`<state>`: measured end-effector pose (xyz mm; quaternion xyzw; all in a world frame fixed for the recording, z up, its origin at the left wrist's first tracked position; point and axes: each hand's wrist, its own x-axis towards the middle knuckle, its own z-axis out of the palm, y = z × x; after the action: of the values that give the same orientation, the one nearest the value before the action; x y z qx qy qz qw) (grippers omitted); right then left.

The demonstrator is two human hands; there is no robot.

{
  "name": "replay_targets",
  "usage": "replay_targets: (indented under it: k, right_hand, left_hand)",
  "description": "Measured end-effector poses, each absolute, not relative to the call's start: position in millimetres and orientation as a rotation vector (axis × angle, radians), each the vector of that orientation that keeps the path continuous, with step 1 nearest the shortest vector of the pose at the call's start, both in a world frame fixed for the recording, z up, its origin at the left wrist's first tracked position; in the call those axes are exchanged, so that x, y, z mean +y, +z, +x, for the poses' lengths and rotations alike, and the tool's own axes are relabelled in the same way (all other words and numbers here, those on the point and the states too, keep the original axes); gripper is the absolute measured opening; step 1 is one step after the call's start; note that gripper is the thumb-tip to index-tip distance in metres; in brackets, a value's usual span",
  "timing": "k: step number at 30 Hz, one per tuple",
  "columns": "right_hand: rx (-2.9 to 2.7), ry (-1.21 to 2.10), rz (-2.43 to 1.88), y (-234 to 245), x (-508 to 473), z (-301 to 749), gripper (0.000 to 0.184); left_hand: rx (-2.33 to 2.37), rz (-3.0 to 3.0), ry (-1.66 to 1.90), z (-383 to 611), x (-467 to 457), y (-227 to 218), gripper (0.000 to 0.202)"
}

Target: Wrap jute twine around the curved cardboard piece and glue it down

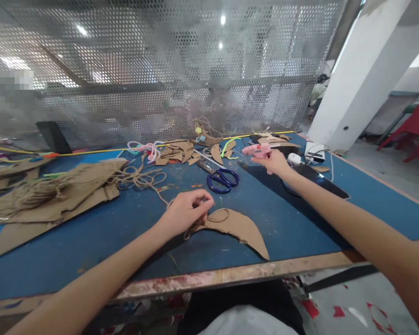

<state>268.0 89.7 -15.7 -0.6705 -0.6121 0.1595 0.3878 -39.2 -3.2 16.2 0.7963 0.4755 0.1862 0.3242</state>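
A brown cardboard crescent [246, 225] lies near the table's front edge, its left end under my left hand [188, 209]. The fingers of that hand are pinched together on twine [219, 216], which loops over the crescent and also trails back to a loose tangle. What is under the palm is hidden. Farther off to the right, my right hand [274, 163] is closed round a pink glue gun [258, 150], its nozzle pointing left. Between the hands and slightly behind lie scissors [223, 180] with blue handles.
Stacked cardboard [91, 186] with a twine bundle [40, 193] covers the left side. Cardboard scraps [176, 152] and pipe cleaners [150, 150] line the back, before a perforated metal screen [181, 70]. A dark phone-like slab [321, 180] and white charger [293, 159] lie right.
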Motion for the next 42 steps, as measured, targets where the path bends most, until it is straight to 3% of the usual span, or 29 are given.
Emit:
replay_targets:
  k: [4, 11, 18, 23, 29, 32, 34, 38, 42]
  right_hand:
    - [-1.623, 0.355, -1.749, -19, 88, 264, 0.03]
    - [-1.585, 0.06, -1.778, -19, 67, 290, 0.055]
    - [-1.49, 0.025, -1.661, -23, 65, 292, 0.046]
    - [-1.294, -0.137, -1.552, -19, 63, 293, 0.042]
    - [-1.012, -0.193, -1.237, 4, 38, 264, 0.027]
    - [-0.999, -0.074, -1.068, 19, 15, 227, 0.018]
    - [-1.118, 0.226, -1.013, 25, 2, 196, 0.014]
    - [-1.251, 0.771, -0.869, 28, -14, 140, 0.023]
    - [-1.105, 0.899, -0.82, 27, -16, 115, 0.027]
  left_hand:
    - [1.309, 2.241, 0.392, -41, -6, 17, 0.029]
    - [1.202, 2.4, 0.235, -43, -7, 16, 0.043]
    - [1.129, 2.429, 0.237, -43, -10, 19, 0.038]
    - [1.216, 2.403, 0.572, -41, -13, 19, 0.033]
    - [1.251, 2.394, 1.259, -40, 4, 32, 0.046]
    - [1.084, 2.255, 1.462, -29, 19, 47, 0.045]
    - [1.015, 2.095, 1.586, -19, 26, 53, 0.046]
    - [0.96, 2.078, 1.662, -2, 26, 45, 0.049]
    - [1.051, 2.249, 1.623, -3, 19, 28, 0.051]
